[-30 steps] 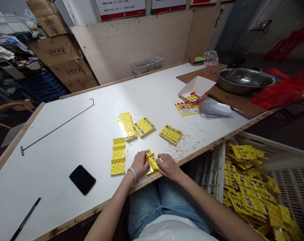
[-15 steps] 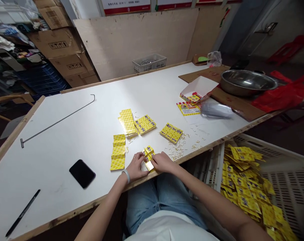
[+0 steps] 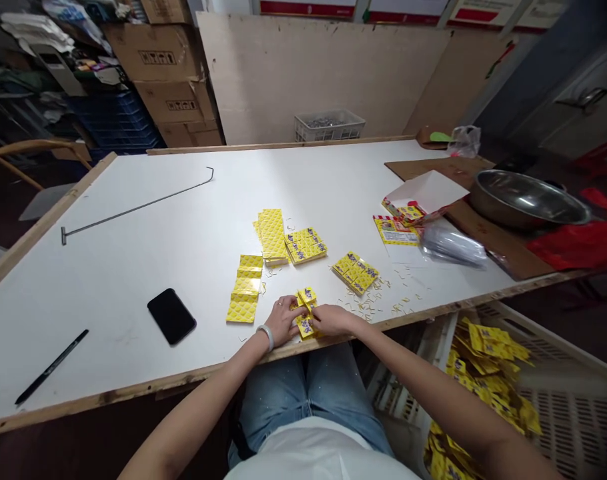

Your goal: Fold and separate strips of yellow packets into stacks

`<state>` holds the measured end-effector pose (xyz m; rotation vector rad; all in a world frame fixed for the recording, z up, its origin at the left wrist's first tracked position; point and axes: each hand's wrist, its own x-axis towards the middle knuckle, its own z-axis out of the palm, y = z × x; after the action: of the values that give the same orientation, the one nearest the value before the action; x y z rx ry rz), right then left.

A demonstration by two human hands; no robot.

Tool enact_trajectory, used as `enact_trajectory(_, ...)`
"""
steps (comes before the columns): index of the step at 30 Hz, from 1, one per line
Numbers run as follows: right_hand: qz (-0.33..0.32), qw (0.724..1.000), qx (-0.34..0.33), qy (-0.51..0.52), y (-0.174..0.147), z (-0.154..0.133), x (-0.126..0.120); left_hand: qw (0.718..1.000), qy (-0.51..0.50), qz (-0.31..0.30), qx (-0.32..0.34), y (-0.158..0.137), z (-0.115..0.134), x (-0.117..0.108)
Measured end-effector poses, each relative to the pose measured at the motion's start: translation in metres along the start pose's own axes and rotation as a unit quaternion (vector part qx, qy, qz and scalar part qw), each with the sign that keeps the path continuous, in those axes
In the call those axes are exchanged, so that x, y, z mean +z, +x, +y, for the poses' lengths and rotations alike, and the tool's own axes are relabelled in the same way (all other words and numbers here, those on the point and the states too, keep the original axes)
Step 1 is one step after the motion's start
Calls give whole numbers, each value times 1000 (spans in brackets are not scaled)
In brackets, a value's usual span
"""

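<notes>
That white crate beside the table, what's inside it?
The white crate holds a loose heap of yellow packets. Its slatted floor shows bare on the right. The right forearm covers part of the heap, and whatever lies beneath stays hidden.

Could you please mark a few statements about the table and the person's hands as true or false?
1. Both hands, left hand and right hand, hold the yellow packets at the near table edge. True.
2. The phone lies right of the hands. False: it lies to their left.
3. The metal bowl sits on cardboard at the table's right end. True.
4. The pen rests inside the bowl. False: it lies on the table at the near left.
5. The crate beside the person holds yellow packets. True.
</notes>
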<state>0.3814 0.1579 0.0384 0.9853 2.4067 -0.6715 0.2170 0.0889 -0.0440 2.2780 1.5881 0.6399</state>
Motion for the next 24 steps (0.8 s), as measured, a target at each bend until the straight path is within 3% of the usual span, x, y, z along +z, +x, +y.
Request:
enact_trajectory(12, 140, 990, 17, 7, -24, 0, 41, 997, 71, 4, 30, -2, 3, 5)
enact_trajectory(16, 124, 992, 26, -7, -21, -2, 41, 997, 76, 10, 9, 2, 1, 6)
enact_trajectory(24, 103, 993, 60, 1, -11, -2, 34, 995, 79, -29, 62, -1, -5, -3)
